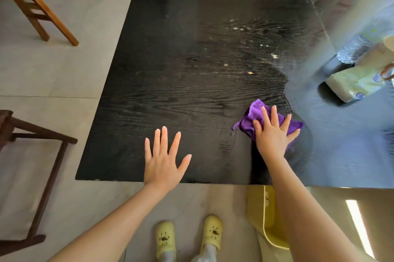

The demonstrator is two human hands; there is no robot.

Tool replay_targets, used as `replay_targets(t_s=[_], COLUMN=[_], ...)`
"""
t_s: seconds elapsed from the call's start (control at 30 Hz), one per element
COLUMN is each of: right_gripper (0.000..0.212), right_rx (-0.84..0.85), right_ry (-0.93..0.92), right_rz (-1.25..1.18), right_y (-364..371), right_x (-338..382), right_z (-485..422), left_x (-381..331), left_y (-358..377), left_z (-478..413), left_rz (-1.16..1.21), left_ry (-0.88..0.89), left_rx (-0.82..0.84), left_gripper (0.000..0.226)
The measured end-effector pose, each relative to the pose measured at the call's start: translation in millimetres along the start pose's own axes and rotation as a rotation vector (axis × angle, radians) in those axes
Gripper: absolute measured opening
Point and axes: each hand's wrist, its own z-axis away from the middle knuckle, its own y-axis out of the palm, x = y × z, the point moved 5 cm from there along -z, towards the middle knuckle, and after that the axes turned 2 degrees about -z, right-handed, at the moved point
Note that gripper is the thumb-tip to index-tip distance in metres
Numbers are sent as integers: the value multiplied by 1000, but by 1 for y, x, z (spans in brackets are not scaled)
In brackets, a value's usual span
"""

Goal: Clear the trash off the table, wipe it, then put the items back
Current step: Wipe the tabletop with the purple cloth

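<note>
**Wipe in progress, near-right part of desk**

- Desk (170, 65): black, wood-grain top. Pale specks (249, 73) are scattered over the far-right part of the dark area. The right side is washed out by glare.
- Purple cloth (254, 113): bunched, lying on the desk near its front edge, right of centre.
- Right hand (273, 133): flat on top of the cloth, fingers straight and spread, pressing it to the surface rather than curling round it.
- Left hand (164, 159): palm down on bare desk near the front edge, fingers straight and spread, holding nothing. It is apart from the cloth.
- Far right of desk, in the glare: a clear plastic bottle (360, 43) and just in front of it a soft tissue pack (358, 84).
- On the floor: a yellow bin (269, 219) beside the right forearm, and wooden chairs (42, 5) to the left.
</note>
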Motion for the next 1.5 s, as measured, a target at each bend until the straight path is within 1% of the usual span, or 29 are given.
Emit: replay_targets(t_s=[0.07, 0.1, 0.27, 0.4, 0.57, 0.7, 0.8, 0.93, 1.1, 1.23, 1.3, 1.33, 1.4, 1.43, 1.47, 1.5], right_gripper=[51, 50, 49, 50, 52, 52, 52, 52, 52, 52, 51, 51, 51, 51, 52, 54], right_rx=[-11, -17, 26, 40, 32, 40, 65, 56, 71, 81, 77, 82, 91, 93, 113, 137], right_ry=[29, 10, -259, -413, -418, -322, -285, -349, -459, -525, -556, -584, -628, -640, -649, -672], right_rz=[-25, -20, 10, 114, 158, 113, 51, 47, 93, 98, 85, 79, 77, 71, 52, 27], right_y=[3, 4, 20, 30, 31, 32, 33, 39, 54, 63, 65, 67, 70, 70, 70, 70], right_x=[16, 25, 65, 74, 72, 83, 113, 166, 230, 262, 263, 261, 257, 255, 253, 252], right_z=[-3, 1, 60, 108, 108, 101, 87, 81, 90, 96, 104, 111, 136, 153, 171, 188], left_x=[0, 0, 0, 1, 14, 68, 105, 123, 127, 128, 129, 132, 140, 144, 145, 143], left_y=[2, 2, 3, 3, 2, 1, 3, 3, 7, 8, 4, 0, -5, -6, -9, -13], left_z=[0, 0, 1, 0, 1, 14, 22, 28, 30, 31, 33, 32, 27, 24, 21, 19], left_rz=[-4, -6, -20, -11, 57, 42, 48, 84, 96, 103, 194, 327, 670, 784, 823, 808], left_ry=[3, 6, -1, -5, 31, -23, -83, -121, -114, -101, -109, -136, -233, -272, -291, -292], left_rx=[-17, -22, -51, -30, 4, -20, -5, -17, -53, -78, -94, -102, -78, -58, -49, -45], left_gripper=[73, 72, 72, 73, 72, 75, 78, 78, 70, 70, 72, 73, 76, 78, 76, 70])
